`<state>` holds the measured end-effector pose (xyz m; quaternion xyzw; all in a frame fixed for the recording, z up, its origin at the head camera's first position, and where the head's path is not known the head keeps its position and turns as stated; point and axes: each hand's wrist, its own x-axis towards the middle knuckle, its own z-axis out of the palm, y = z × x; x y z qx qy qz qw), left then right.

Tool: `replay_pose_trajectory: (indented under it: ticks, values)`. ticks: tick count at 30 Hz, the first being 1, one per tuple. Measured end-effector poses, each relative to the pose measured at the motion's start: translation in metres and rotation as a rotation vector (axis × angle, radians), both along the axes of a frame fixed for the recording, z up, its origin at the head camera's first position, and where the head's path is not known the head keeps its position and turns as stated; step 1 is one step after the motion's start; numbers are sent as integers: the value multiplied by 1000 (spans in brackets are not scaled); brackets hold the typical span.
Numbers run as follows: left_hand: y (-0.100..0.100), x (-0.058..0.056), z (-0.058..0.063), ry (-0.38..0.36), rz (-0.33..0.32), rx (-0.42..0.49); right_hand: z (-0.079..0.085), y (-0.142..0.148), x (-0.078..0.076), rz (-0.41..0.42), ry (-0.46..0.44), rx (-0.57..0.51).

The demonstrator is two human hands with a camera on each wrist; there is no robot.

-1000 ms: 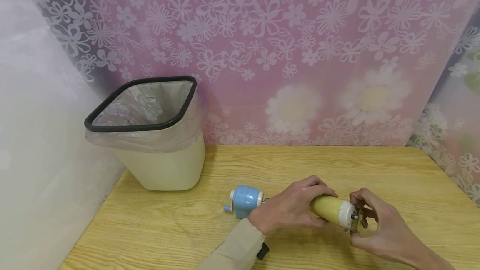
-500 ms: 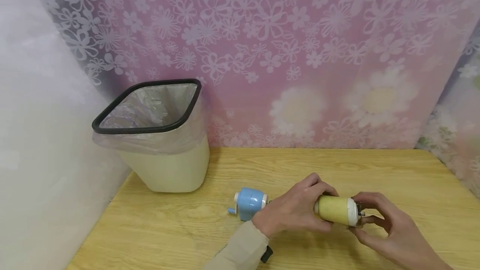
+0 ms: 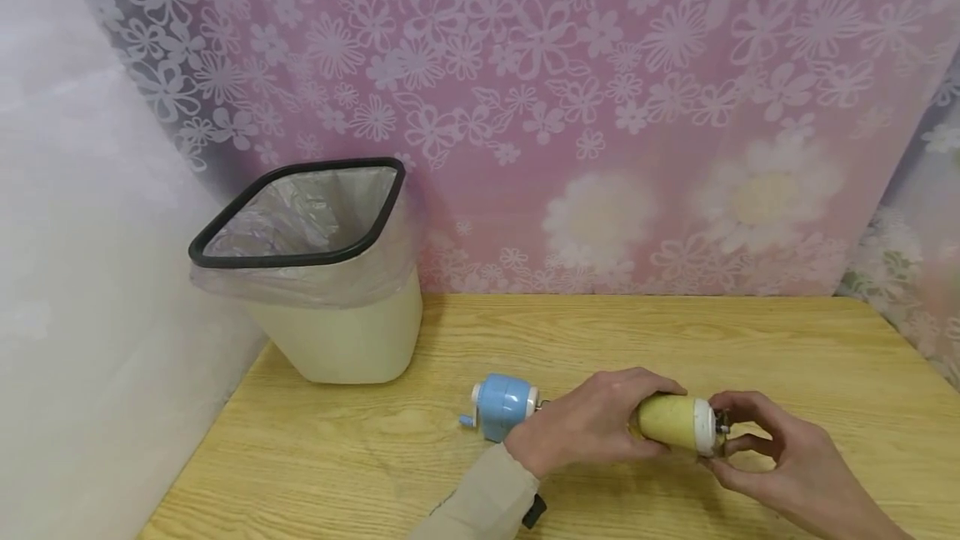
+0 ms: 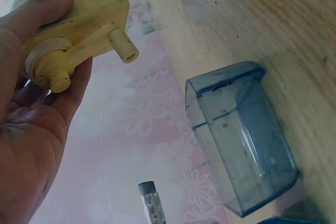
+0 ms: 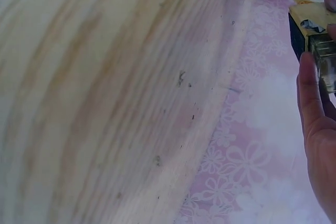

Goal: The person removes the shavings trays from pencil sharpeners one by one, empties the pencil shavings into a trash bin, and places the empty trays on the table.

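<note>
My left hand grips the body of a yellow crank pencil sharpener and holds it on its side above the table. Its crank arm and knob show in the left wrist view. At the white-rimmed front end, the curled thumb and fingers of my right hand hold the metal and smoky clear front part. Behind my left wrist a blue crank pencil sharpener stands on the table. A see-through bluish plastic drawer lies on the wood in the left wrist view.
A cream waste bin with a black rim and plastic liner stands at the back left of the wooden table. A flowered pink curtain hangs behind. A stick-like end with dark tip shows low in the left wrist view.
The yellow sharpener has turned so its front end points more directly right, and my right hand has turned with it and shifted slightly. The head view has shifted a little.
</note>
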<state>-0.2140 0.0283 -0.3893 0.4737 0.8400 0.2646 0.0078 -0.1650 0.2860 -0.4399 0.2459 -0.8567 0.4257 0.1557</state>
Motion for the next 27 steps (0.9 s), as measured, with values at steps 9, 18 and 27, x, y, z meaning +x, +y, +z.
replay_pose_trajectory:
  ticks: [9, 18, 27]
  values:
    - [0, 1, 0, -10, 2, -20, -3, 5, 0, 13, 15, 13]
    - [-4, -1, 1, 3, 0, -13, -3, 9, 4, -48, -53, 16]
    - [-6, 0, 2, 19, 12, -34, 1, 4, 9, -110, -146, 15]
